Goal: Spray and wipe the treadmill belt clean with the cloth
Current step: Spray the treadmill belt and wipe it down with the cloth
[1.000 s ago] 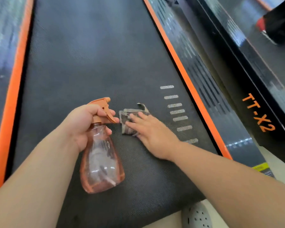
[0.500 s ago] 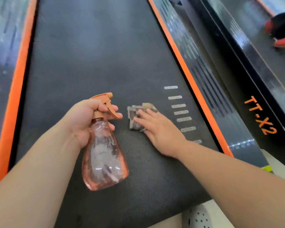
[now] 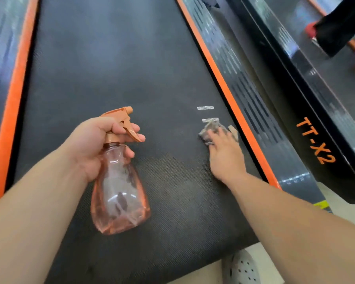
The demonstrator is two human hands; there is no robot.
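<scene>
The black treadmill belt (image 3: 115,64) fills the middle of the view. My left hand (image 3: 90,146) grips the neck of a clear orange spray bottle (image 3: 119,191), with a finger on its orange trigger; the bottle hangs above the belt's near part. My right hand (image 3: 223,154) presses flat on a small grey-brown cloth (image 3: 210,129) at the belt's right side, close to the orange edge strip. Most of the cloth is hidden under my fingers. White dash marks (image 3: 205,108) show on the belt just beyond the cloth.
Orange strips (image 3: 223,87) and dark side rails border the belt on both sides. A second treadmill marked TT-X2 (image 3: 316,140) stands to the right, with another person's leg and red shoe (image 3: 309,29) on it. A grey perforated clog (image 3: 244,269) is at the belt's near end.
My right hand has slid the cloth to the right, from the belt's middle near the bottle to beside the orange edge strip, covering most dash marks. The left hand and bottle have barely moved.
</scene>
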